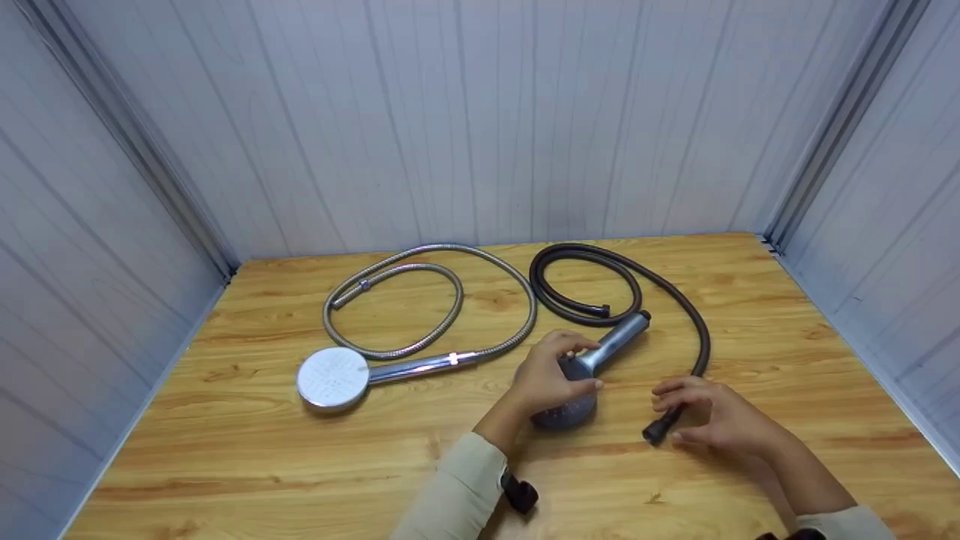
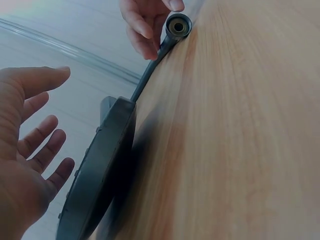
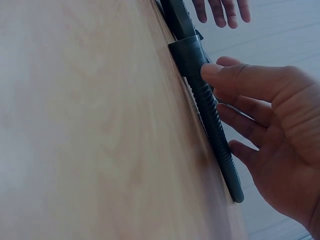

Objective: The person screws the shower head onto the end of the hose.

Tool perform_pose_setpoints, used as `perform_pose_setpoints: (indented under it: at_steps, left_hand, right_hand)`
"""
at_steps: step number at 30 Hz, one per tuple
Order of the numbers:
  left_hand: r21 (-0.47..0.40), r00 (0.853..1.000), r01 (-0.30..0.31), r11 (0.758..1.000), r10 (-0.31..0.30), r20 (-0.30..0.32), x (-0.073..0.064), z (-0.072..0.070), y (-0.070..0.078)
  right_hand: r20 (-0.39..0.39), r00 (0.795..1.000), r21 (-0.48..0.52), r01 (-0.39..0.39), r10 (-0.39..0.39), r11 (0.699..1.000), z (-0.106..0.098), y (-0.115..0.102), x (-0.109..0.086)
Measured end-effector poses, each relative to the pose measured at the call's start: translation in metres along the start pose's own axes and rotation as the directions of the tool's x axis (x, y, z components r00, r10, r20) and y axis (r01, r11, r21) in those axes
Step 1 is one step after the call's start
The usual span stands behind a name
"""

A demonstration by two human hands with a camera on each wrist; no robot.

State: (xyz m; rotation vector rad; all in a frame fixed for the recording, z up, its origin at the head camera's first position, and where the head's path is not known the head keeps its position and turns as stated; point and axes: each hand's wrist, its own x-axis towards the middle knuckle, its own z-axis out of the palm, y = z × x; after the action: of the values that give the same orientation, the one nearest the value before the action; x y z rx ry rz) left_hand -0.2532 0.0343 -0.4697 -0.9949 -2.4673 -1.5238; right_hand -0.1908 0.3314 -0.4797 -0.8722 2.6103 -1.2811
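Hovering left hand, head view: my left hand (image 1: 547,381) arches over the dark head (image 1: 568,412), fingers and thumb well apart, gripping nothing; that spread seems suited to its round rim.
Handle: it slants away from me across the desk (image 1: 247,465), so the dark head's wide end lies nearest my palm.
Right hand, head view: my right hand (image 1: 724,416) is half open beside the dark hose (image 1: 702,330), just behind its nut (image 1: 655,433); the nut points my way, perhaps for easy reach.
Chrome head: the chrome head (image 1: 332,377), face up, lies off to my left with its chrome hose (image 1: 529,300) attached and looped behind, probably there to leave my hands room.
Dark head, left wrist view: it lies on the desk with nozzles (image 2: 75,173) away from the wood; my left fingers are clear of it.
Nut, right wrist view: my right thumb lies at its edge, fingers loosely bent beyond; I cannot tell whether they touch, but I see no closed grip.
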Motion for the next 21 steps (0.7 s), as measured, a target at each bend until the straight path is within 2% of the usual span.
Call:
perform_pose_setpoints:
  at_steps: [5, 10, 14, 21]
  left_hand:
    - [0.012, 1.000, -0.014, 1.000, 0.014, 0.005, 0.004, 0.004, -0.003]
    - [0.115, 0.999, -0.006, 0.993, 0.001, 0.044, 0.004, 0.007, -0.008]
    - [0.164, 0.997, 0.006, 0.986, -0.019, 0.077, 0.003, 0.007, -0.011]
    - [0.171, 0.991, 0.002, 0.985, -0.025, 0.128, 0.003, 0.002, -0.012]
  right_hand:
    - [0.007, 1.000, -0.027, -0.008, 0.008, 1.000, 0.002, 0.000, 0.003]
    - [0.027, 1.000, -0.054, -0.014, 0.016, 0.998, 0.002, -0.001, 0.004]
    - [0.033, 0.999, -0.066, -0.018, 0.021, 0.998, 0.002, -0.002, 0.004]
    - [0.055, 0.996, -0.077, -0.071, 0.075, 0.994, 0.001, -0.004, 0.005]
